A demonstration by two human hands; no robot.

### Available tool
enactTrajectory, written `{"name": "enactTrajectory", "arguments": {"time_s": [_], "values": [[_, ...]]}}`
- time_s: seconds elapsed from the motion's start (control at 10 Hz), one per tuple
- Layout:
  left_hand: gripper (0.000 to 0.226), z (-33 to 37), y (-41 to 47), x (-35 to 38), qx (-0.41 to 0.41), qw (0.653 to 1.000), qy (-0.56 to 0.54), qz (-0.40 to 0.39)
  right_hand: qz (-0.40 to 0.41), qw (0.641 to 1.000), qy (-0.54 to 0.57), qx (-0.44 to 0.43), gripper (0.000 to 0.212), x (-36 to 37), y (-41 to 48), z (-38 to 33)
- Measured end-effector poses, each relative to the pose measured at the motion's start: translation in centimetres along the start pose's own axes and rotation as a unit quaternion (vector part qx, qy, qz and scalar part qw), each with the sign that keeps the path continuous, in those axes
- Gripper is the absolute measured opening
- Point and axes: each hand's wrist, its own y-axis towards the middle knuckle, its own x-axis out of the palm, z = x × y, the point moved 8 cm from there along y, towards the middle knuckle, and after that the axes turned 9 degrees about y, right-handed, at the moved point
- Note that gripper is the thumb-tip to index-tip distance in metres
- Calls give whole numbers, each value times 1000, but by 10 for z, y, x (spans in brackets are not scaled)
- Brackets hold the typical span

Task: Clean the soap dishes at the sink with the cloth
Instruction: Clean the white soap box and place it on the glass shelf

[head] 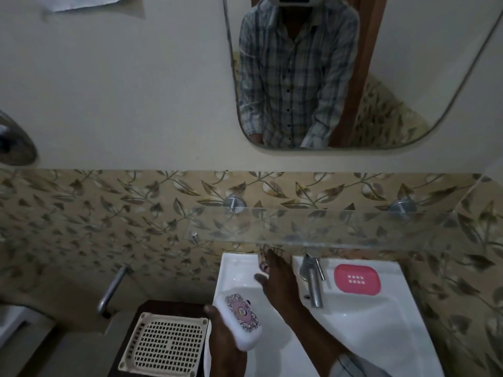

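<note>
My left hand (221, 331) holds a white soap dish lid with a pink patterned top (241, 319) over the left side of the white sink (353, 322). My right hand (275, 276) reaches across to the sink's back left ledge, fingers on a small patterned thing (262, 261) that is mostly hidden under the glass shelf. A pink soap dish (357, 279) with a slotted middle lies on the ledge right of the tap (311, 278). No cloth is in view.
A glass shelf (326, 227) on two metal pegs juts out above the sink's back edge. A cream perforated tray (163, 345) rests on a dark stand left of the sink. A metal handle (111, 291) sticks from the tiled wall. A mirror (408, 77) hangs above.
</note>
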Motion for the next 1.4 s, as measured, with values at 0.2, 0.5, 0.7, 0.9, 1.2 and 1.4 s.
{"name": "enactTrajectory", "arguments": {"time_s": [0.2,0.5,0.7,0.9,1.2,1.4], "values": [[78,-8,-5,24,-25,999,-40,-8,-85,983,158,32,43,-1,-15,10],[69,-16,-24,128,-11,977,-43,-207,-109,954,278,-3,81,-88,-68,36],[75,-11,-14,141,16,982,-15,-187,20,992,123,-34,96,-182,-36,118],[84,-29,5,88,-37,983,-81,-163,-75,986,-151,-6,100,-187,10,214],[83,-20,8,73,-6,981,-121,-151,-172,960,-203,-87,103,-132,52,213],[84,-26,9,62,1,980,-125,-152,-188,952,-230,-72,108,-122,55,226]]}}
